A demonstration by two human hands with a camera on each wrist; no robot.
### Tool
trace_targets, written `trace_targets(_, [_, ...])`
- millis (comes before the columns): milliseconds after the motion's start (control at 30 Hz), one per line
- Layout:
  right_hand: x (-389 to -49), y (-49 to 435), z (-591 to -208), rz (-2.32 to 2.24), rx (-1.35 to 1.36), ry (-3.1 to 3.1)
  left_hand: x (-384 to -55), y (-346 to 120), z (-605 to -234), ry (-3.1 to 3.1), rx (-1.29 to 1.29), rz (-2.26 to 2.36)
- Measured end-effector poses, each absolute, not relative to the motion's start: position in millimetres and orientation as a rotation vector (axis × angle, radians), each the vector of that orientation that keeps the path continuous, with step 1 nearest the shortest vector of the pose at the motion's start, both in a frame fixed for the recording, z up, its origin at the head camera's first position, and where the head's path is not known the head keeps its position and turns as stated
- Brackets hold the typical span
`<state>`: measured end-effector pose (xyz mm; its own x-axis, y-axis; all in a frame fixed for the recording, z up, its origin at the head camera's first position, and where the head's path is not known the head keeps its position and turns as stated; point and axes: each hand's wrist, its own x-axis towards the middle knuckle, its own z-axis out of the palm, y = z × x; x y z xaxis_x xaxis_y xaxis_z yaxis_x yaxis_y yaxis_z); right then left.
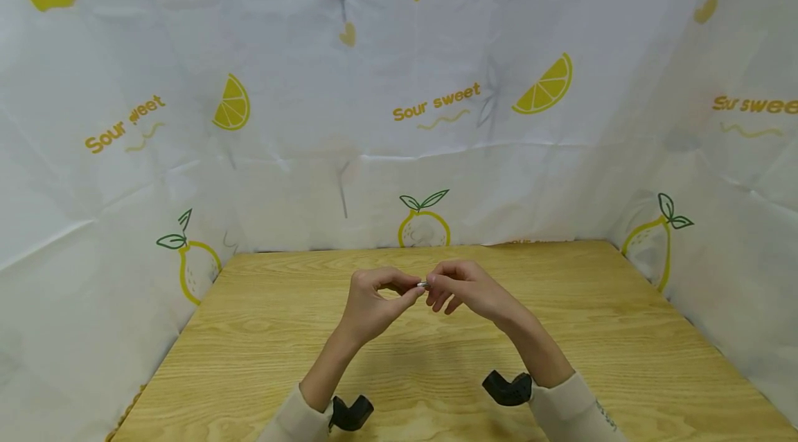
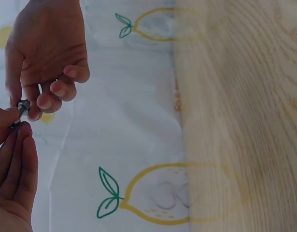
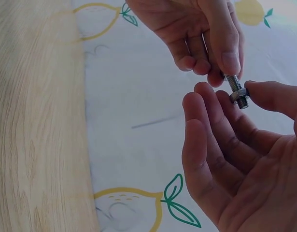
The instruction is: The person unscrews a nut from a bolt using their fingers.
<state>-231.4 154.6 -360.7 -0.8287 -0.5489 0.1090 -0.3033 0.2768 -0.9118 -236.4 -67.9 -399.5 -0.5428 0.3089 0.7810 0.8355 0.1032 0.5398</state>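
A small metal bolt (image 3: 234,83) with a threaded shank is held above the table between both hands. My left hand (image 1: 376,300) pinches its head end between thumb and fingers, so the head is mostly hidden. Near the other end of the thread sits a hex nut (image 3: 239,95), with the bolt's tip showing past it. My right hand (image 1: 472,289) pinches this nut between thumb and index finger; its other fingers are loosely bent. From the left wrist view the nut (image 2: 24,104) appears between the right fingertips, and the bolt is partly covered by the left fingers.
Below the hands lies a wood-grain table (image 1: 274,352). A white cloth (image 1: 299,186) printed with lemons and lettering surrounds it at the back and sides. A black wrist-worn device (image 1: 352,413) is on the left forearm, and another black device (image 1: 508,389) is on the right.
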Motion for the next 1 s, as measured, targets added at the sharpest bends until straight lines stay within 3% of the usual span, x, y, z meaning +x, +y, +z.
trace_targets(1000, [-232.9, 154.8, -362.0, -1.588, -0.826, 2.35, -235.0, -67.7, -398.4, -1.938, -1.055, -1.479])
